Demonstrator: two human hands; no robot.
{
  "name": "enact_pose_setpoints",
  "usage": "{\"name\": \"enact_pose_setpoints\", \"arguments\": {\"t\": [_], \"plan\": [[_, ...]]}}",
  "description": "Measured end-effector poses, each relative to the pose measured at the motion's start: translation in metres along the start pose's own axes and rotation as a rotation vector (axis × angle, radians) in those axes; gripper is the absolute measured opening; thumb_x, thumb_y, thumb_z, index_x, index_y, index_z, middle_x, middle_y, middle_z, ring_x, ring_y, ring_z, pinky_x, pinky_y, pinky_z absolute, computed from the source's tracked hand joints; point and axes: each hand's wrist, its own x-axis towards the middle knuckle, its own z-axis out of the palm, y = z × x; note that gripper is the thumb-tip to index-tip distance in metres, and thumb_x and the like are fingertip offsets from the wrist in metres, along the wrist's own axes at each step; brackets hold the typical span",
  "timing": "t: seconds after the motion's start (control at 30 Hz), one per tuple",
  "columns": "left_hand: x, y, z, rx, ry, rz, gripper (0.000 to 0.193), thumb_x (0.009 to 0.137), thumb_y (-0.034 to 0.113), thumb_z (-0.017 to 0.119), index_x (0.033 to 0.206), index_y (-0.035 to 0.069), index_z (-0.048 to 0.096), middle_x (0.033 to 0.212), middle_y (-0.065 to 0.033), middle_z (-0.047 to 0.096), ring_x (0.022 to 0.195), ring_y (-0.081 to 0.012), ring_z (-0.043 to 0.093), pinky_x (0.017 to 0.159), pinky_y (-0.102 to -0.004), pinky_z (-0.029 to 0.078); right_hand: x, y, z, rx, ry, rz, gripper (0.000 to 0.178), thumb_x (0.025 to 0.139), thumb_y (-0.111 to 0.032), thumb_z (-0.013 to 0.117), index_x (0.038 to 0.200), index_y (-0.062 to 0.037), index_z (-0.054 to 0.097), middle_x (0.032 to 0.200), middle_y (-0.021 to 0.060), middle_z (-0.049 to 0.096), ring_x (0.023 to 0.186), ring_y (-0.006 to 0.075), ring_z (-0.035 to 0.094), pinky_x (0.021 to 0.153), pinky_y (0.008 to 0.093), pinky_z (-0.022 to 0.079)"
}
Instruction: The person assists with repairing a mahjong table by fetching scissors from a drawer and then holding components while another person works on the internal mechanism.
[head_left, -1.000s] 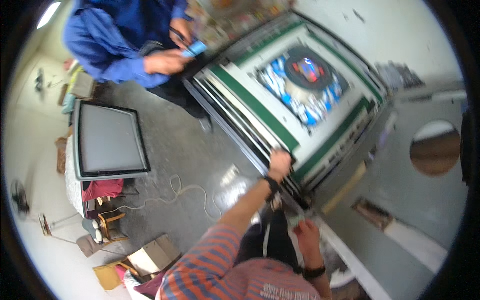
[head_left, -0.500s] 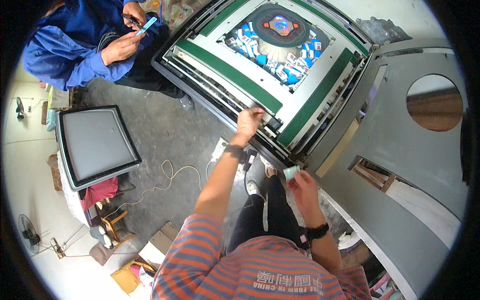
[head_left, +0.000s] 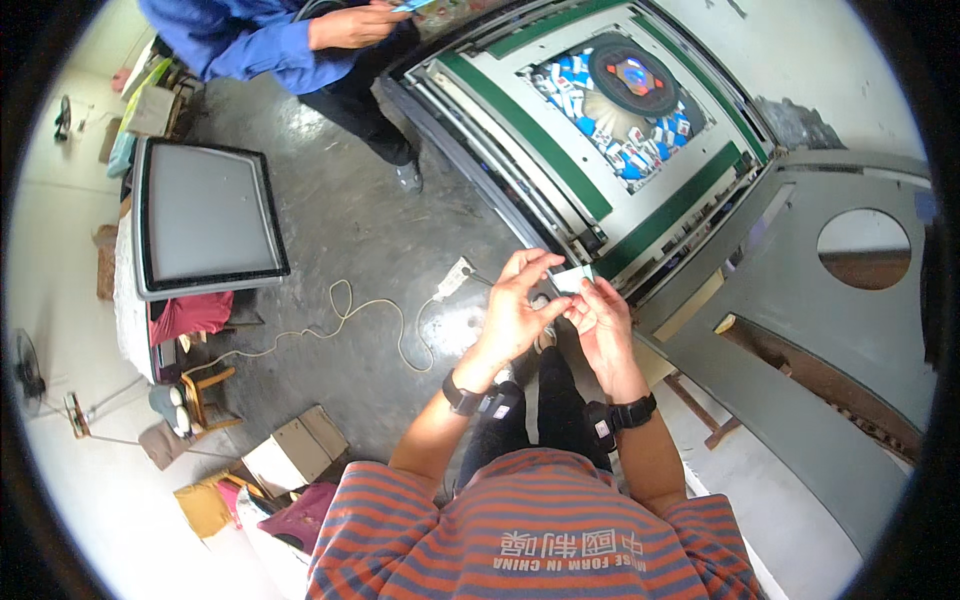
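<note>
In front of my body, my right hand [head_left: 602, 318] pinches a small flat rectangular piece, white and pale green [head_left: 574, 280], its exact kind unclear. My left hand [head_left: 518, 305] is beside it, thumb and fingers spread in a curve around the piece's left side without visibly gripping it. Both hands are just off the near corner of an opened automatic mahjong table [head_left: 640, 245]. Inside its central well, white and blue mahjong tiles [head_left: 630, 155] lie jumbled around a round dark centre unit [head_left: 634, 78].
A grey panel with a round hole [head_left: 770, 300] stands to the right. At upper left, a person in blue sleeves [head_left: 270, 50] holds a light blue object. A black-rimmed grey tabletop [head_left: 210, 220] lies at left. A power strip [head_left: 454, 279] and cable [head_left: 345, 310] run across the floor.
My left hand has left the table's rail and come back beside my right hand. The right hand has raised the small piece forward. The view has shifted.
</note>
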Motion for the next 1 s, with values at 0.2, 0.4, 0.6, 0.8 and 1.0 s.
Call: {"name": "enact_pose_setpoints", "arguments": {"t": [0.2, 0.4, 0.6, 0.8, 1.0], "plan": [[-0.021, 0.005, -0.030, 0.217, 0.096, 0.149, 0.036, 0.070, 0.004, 0.074, 0.105, 0.003, 0.066, 0.101, -0.0123, 0.061, 0.095, -0.0267, 0.058, 0.082, -0.0336, 0.047, -0.012, 0.011, 0.029, -0.163, -0.115, -0.029, 0.010, 0.089, -0.010, 0.062, 0.095, -0.0030, 0.060, 0.084, 0.0055, 0.064, 0.068, 0.0118, 0.060, 0.061, 0.0246, 0.049], [-0.036, -0.004, -0.044, -0.029, 0.097, 0.042, 0.030, 0.078, 0.004, 0.067, 0.107, 0.000, 0.066, 0.101, -0.0100, 0.062, 0.089, -0.0161, 0.060, 0.079, -0.0287, 0.049, -0.017, 0.011, 0.045, -0.364, -0.292, -0.104, 0.007, 0.091, -0.007, 0.058, 0.095, -0.0019, 0.060, 0.087, 0.0074, 0.065, 0.070, 0.0117, 0.062, 0.065, 0.0247, 0.052], [-0.043, -0.026, -0.048, -0.625, 0.046, -0.194, 0.019, 0.091, 0.012, 0.055, 0.096, -0.003, 0.067, 0.089, -0.0066, 0.067, 0.082, -0.0119, 0.061, 0.079, -0.0254, 0.051, -0.020, 0.010, 0.059, -0.425, -0.367, -0.055, 0.006, 0.091, -0.006, 0.057, 0.095, -0.0013, 0.060, 0.086, 0.0095, 0.066, 0.071, 0.0141, 0.064, 0.064, 0.0257, 0.053], [-0.038, -0.036, -0.067, -1.035, 0.172, -0.382, 0.023, 0.096, 0.013, 0.048, 0.099, -0.005, 0.062, 0.096, -0.0112, 0.067, 0.080, -0.0147, 0.064, 0.076, -0.0276, 0.054, -0.014, 0.007, 0.064, -0.409, -0.320, 0.063, 0.007, 0.091, -0.008, 0.058, 0.094, -0.0021, 0.060, 0.081, 0.0073, 0.064, 0.070, 0.0167, 0.063, 0.062, 0.0280, 0.053], [-0.038, -0.055, -0.073, -1.131, 0.194, -0.256, 0.023, 0.094, 0.011, 0.049, 0.109, -0.003, 0.058, 0.104, -0.0091, 0.063, 0.084, -0.0148, 0.062, 0.075, -0.0287, 0.054, 0.002, 0.001, 0.084, -0.588, -0.219, 0.002, 0.009, 0.088, -0.011, 0.062, 0.091, -0.0021, 0.060, 0.078, 0.0057, 0.063, 0.066, 0.0143, 0.062, 0.057, 0.0260, 0.051]]}}
